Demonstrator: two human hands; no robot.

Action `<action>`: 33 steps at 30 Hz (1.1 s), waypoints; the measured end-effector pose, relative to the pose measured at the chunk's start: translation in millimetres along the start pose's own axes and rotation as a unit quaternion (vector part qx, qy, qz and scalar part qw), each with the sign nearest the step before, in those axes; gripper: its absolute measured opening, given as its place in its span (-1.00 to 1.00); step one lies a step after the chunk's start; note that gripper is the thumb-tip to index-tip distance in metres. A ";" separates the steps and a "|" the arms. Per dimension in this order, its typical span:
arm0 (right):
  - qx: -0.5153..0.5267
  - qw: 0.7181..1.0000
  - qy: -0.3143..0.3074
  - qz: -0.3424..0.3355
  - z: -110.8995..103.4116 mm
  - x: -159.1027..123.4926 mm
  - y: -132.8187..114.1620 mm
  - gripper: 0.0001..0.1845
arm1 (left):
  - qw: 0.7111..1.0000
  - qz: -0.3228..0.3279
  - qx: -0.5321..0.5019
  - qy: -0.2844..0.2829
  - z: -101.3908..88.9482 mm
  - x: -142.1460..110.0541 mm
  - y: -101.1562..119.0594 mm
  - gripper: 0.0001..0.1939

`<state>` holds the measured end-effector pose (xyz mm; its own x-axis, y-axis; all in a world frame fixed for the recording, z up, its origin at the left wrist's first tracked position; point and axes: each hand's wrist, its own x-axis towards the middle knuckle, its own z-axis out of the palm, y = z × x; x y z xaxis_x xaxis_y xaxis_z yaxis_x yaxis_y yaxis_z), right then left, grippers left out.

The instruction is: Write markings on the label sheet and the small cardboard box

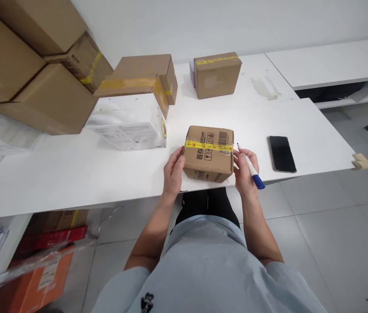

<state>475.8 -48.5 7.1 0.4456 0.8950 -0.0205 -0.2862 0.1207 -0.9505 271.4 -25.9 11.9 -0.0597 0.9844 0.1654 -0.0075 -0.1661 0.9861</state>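
On the white table (63, 174), cartons (146, 65) crowd beside a white box (131, 124).

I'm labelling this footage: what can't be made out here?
All in the head view:
Contents of the black-printed box: hidden by its closed cardboard.
Fine print on the white box: too small.
Purple item: mostly hidden by the upright box.
Large carton: cut off by the left edge.

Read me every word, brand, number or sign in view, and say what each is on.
"善存": small box, sideways
"entrum": same box, sideways
Signs: handling icons and a barcode, same box
Too small or blurred: its other print, red marks on its yellow tape, print on the white boxes, orange box label
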 end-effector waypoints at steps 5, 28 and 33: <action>-0.017 0.998 -0.004 -0.059 1.0 -2.1 -3.6 -0.60 | 0.995 0.078 0.046 -0.035 3.1 -2.9 12.7 -0.48; -0.039 0.983 0.161 -0.081 -22.6 7.5 8.3 -0.71 | 0.861 0.334 0.357 -0.145 1.3 14.8 2.3 -0.65; 0.012 0.994 0.055 -0.099 -9.3 -9.3 -16.9 -0.58 | 0.866 0.390 0.304 -0.073 10.1 19.1 2.6 -0.83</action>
<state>484.4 -62.8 20.5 0.5839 0.8013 0.1305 -0.2035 0.3001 -0.9319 280.4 -7.0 17.7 0.3172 0.5902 0.7424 0.5078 -0.7668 0.3927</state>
